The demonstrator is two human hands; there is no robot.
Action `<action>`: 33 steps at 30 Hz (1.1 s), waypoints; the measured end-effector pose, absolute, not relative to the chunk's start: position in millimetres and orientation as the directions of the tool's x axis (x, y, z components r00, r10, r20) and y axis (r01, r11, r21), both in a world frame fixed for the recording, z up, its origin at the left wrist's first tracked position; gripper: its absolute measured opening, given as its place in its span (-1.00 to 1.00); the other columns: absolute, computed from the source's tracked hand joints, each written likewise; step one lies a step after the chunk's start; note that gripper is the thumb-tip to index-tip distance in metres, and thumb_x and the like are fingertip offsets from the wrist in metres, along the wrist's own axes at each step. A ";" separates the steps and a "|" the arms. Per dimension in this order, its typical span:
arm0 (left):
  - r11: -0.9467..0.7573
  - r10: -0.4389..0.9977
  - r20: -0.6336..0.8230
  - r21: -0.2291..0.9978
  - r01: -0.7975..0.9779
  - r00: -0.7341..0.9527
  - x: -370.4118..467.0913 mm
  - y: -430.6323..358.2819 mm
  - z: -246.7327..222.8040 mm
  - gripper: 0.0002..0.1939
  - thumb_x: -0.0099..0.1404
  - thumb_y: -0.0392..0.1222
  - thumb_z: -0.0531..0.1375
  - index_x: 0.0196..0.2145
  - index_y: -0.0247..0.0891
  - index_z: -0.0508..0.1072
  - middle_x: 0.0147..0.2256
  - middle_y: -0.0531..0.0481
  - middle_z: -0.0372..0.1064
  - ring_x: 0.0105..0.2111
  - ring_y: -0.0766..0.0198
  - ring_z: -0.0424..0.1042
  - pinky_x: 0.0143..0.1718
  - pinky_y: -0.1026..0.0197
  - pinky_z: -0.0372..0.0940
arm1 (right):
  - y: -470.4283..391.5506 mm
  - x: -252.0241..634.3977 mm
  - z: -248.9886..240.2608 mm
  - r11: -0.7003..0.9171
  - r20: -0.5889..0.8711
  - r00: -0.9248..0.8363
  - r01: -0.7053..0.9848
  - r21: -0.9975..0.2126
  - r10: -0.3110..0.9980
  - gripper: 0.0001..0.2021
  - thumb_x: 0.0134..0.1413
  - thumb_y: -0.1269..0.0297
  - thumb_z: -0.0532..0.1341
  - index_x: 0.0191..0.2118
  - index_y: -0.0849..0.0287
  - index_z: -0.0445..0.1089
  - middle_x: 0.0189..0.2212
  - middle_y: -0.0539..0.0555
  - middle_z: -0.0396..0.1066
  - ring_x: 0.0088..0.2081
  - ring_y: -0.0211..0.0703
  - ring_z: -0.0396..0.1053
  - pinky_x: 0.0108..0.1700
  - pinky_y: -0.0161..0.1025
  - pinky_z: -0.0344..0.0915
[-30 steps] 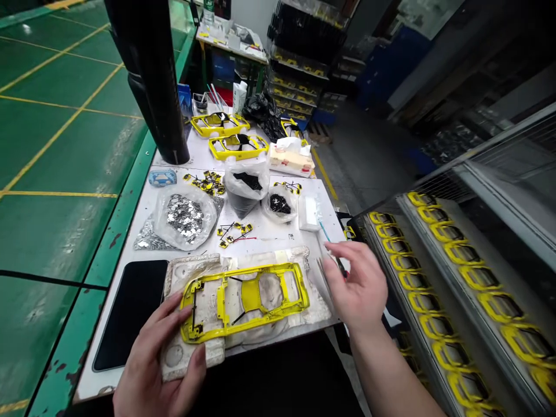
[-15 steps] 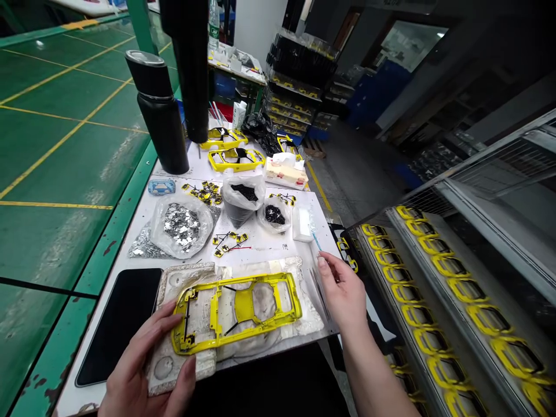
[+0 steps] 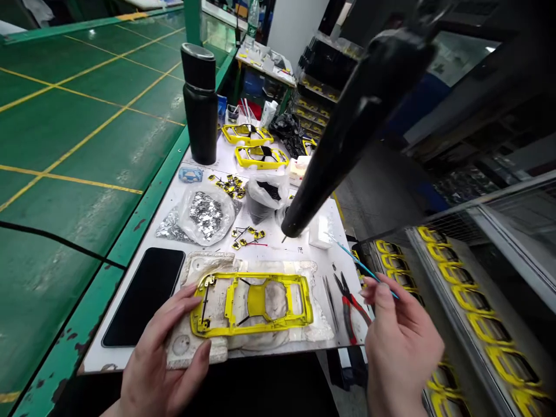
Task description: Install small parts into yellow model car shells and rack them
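Observation:
A yellow car-shaped plastic frame [image 3: 257,298] lies on a worn whitish block [image 3: 197,264]. My left hand [image 3: 167,341] rests at the frame's left end, fingers and thumb apart around its edge and the block. At the right, my right hand [image 3: 402,330] pinches a thin light-blue stick [image 3: 362,265], whose far tip points at a small white box [image 3: 320,231]. Tweezers [image 3: 330,301] and red-handled pliers [image 3: 348,307] lie between the block and my right hand. A black cylindrical tool [image 3: 339,139] hangs over the table, its tip above the white top.
Bags of silvery pieces [image 3: 206,217] and black pieces [image 3: 264,200] stand behind the block. A black phone [image 3: 145,295] lies left, with a black bottle [image 3: 200,116] farther back. More yellow frames [image 3: 260,156] are on the table; others fill racks [image 3: 460,289] at the right.
The view has shifted. My right hand has moved right and now holds the blue stick clear of the table. The hanging tool has swung right and closer. My left hand stays at the frame.

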State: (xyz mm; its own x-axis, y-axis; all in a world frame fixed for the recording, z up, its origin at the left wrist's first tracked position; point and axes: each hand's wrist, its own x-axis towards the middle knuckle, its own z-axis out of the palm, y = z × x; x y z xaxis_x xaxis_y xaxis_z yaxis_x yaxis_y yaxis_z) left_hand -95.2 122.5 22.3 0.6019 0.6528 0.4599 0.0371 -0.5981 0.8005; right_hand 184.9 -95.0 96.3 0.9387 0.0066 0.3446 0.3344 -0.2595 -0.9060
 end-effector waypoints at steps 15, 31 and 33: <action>-0.658 0.585 0.611 0.742 -0.129 0.533 -87.6 117.7 17.5 -0.16 0.36 -0.39 0.43 0.50 -0.38 0.24 0.24 -0.40 0.48 0.42 -0.22 0.43 0.49 -0.27 0.41 | -67.4 142.3 113.5 0.174 0.128 0.923 0.068 -0.982 0.363 -0.75 0.23 0.07 0.59 -0.22 0.14 0.69 -0.43 0.06 0.58 -0.45 -0.18 0.46 -0.41 -0.23 0.50; -0.675 0.578 0.651 0.721 -0.161 0.492 -82.8 117.6 12.9 -0.13 0.41 -0.16 0.49 0.49 -0.48 0.23 0.25 -0.52 0.47 0.40 -0.23 0.45 0.42 -0.26 0.48 | -49.7 106.2 88.6 0.059 0.140 0.834 0.128 -0.990 0.534 -0.89 0.34 0.28 0.52 -0.15 0.22 0.70 -0.32 0.12 0.70 -0.44 -0.12 0.67 -0.27 -0.23 0.70; -0.679 0.574 0.654 0.716 -0.161 0.492 -82.7 118.0 13.2 -0.13 0.41 -0.17 0.49 0.49 -0.49 0.23 0.25 -0.53 0.47 0.40 -0.24 0.45 0.41 -0.28 0.49 | -48.5 105.0 88.1 0.067 0.149 0.824 0.134 -0.989 0.546 -0.89 0.34 0.28 0.52 -0.15 0.22 0.70 -0.31 0.11 0.70 -0.44 -0.13 0.67 -0.26 -0.24 0.71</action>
State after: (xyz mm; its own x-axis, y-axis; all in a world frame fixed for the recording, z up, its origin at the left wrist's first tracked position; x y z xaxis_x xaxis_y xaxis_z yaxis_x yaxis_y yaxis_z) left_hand -82.7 118.0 13.2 0.4922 0.5740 0.6543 -0.1608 -0.6788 0.7165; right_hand 105.0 -48.5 88.1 0.8242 0.5464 0.1486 0.1338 0.0670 -0.9887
